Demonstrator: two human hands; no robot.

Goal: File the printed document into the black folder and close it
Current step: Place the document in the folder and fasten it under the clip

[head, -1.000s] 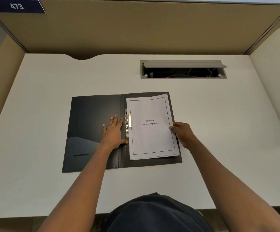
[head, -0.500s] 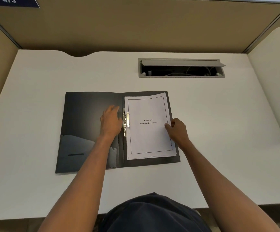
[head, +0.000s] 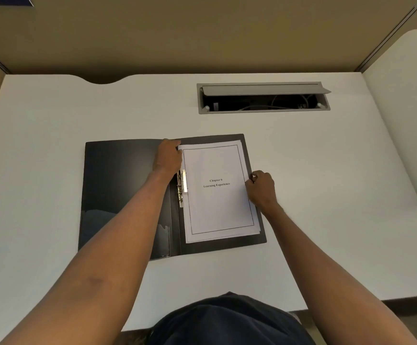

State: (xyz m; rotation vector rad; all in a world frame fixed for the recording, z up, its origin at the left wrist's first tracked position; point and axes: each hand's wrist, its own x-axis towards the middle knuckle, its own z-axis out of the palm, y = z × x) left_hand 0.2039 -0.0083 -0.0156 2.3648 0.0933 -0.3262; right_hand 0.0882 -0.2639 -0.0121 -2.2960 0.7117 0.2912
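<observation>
While the black folder (head: 127, 190) lies spread open and flat near the middle of the white table (head: 326, 183), its smooth plastic covers catch a dull sheen, and a shallow pocket shows along the lower part of the left cover. On the right cover rests the printed document (head: 217, 192), a thin stack of plain white sheets, slightly fanned at the right and bottom edges. Its top page carries a thin rectangular border and the words "Chapter 6 Learning Experience". A shiny metal clip (head: 183, 188) stands along the spine, just at the stack's left edge.

The left hand (head: 168, 155) is curled, fingers bent down at the stack's upper left corner, touching the paper there; whether it actually pinches the sheets I cannot tell. The right hand (head: 262, 188) is loosely closed at the middle of the stack's right edge, fingertips on that edge, and I cannot tell if it grips it.

Toward the far edge of the table, a grey rectangular cable slot (head: 264, 97) is sunk into the surface, its flap raised, with dark space and pale cables inside.
</observation>
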